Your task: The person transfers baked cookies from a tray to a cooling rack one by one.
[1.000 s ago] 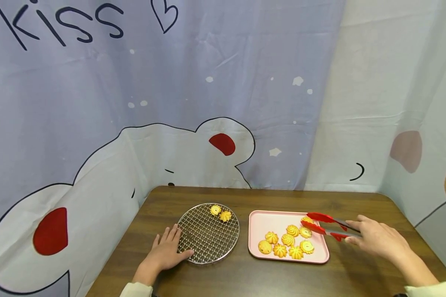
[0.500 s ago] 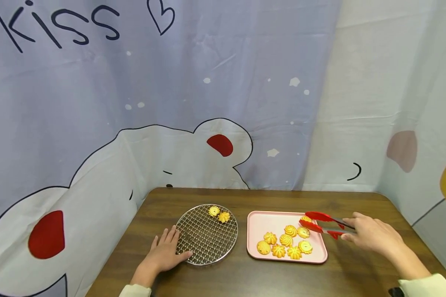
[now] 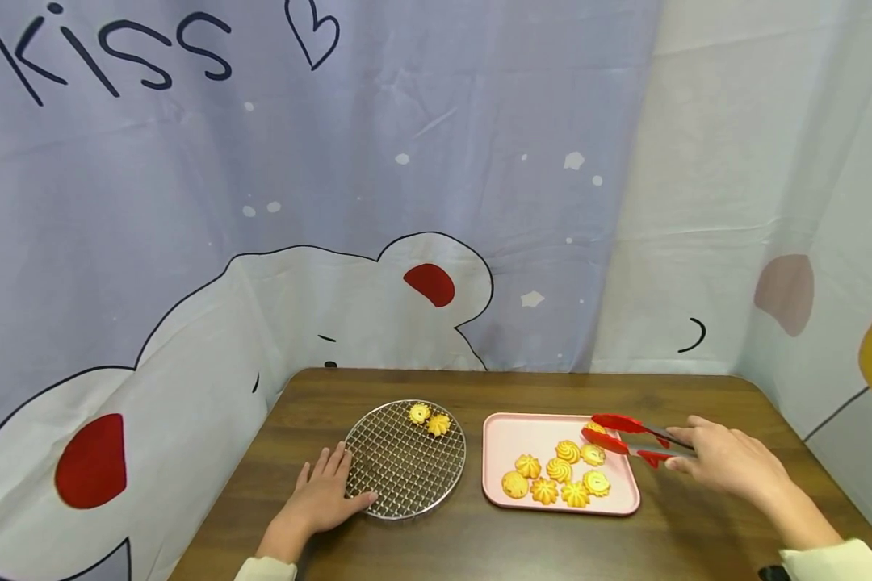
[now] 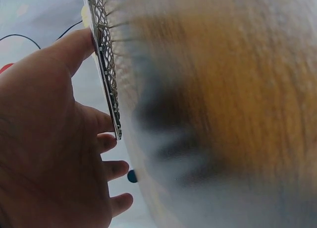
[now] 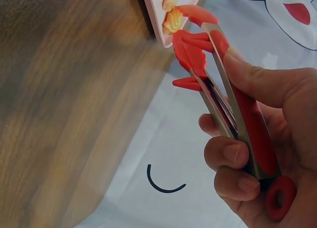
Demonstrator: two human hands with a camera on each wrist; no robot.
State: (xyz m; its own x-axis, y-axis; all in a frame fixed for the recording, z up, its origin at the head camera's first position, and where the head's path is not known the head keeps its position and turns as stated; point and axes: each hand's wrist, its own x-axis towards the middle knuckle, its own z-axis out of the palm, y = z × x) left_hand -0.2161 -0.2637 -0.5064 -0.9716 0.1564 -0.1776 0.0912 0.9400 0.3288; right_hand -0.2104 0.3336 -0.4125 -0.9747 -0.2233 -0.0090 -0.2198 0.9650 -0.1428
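Red-tipped tongs (image 3: 628, 440) are gripped in my right hand (image 3: 734, 464), their parted tips over the far right corner of the pink tray (image 3: 505, 428), around a cookie (image 3: 593, 428) there. Whether the tips touch it I cannot tell. Fingers wrap the tongs' (image 5: 252, 134) handle in the right wrist view. Several golden cookies (image 3: 559, 470) lie elsewhere on the tray. With fingers spread, my left hand (image 3: 320, 496) rests at the left edge of the round wire rack (image 3: 405, 460), thumb over its rim. Two cookies (image 3: 429, 419) sit at the rack's far side.
The brown wooden table (image 3: 465, 549) carries the rack on the left and the tray on the right. A printed cloth (image 3: 363, 161) hangs behind the table and along its sides.
The tongs' tips have shifted slightly left over the tray corner. The whole view has shifted a little too; my left hand keeps its place on the rack.
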